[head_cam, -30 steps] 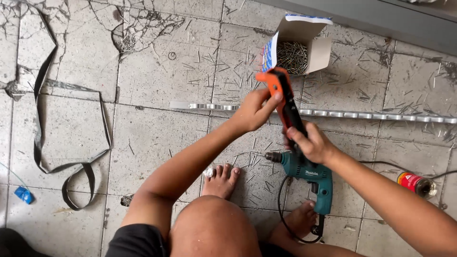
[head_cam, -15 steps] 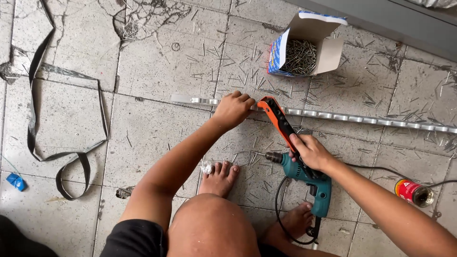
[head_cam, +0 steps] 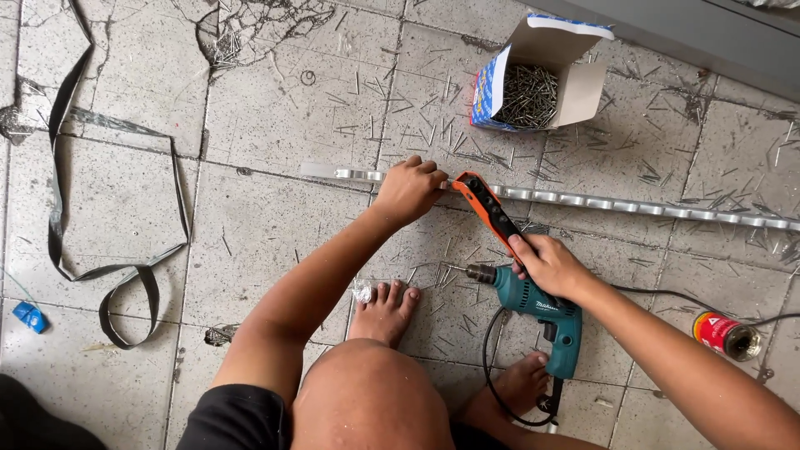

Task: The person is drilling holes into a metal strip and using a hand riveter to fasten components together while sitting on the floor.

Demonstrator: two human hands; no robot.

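My left hand (head_cam: 410, 190) is closed on a long perforated metal strip (head_cam: 633, 205) that lies across the tiled floor, pressing it down near its left end. My right hand (head_cam: 546, 262) grips the handle of an orange and black hand tool (head_cam: 483, 204), whose head rests on the strip right beside the left hand. A teal corded electric drill (head_cam: 542, 312) lies on the floor under my right hand, bit pointing left. My bare feet (head_cam: 385, 310) and knee are below.
An open cardboard box of nails (head_cam: 533, 87) stands behind the strip, with several loose nails scattered around it. A dark strap (head_cam: 125, 275) loops on the left. A small red can (head_cam: 723, 336) lies at right, a blue scrap (head_cam: 32, 317) at far left.
Both hands have lowered the orange tool from upright in front of me down to the strip; the left hand left the tool's top and now presses on the strip.
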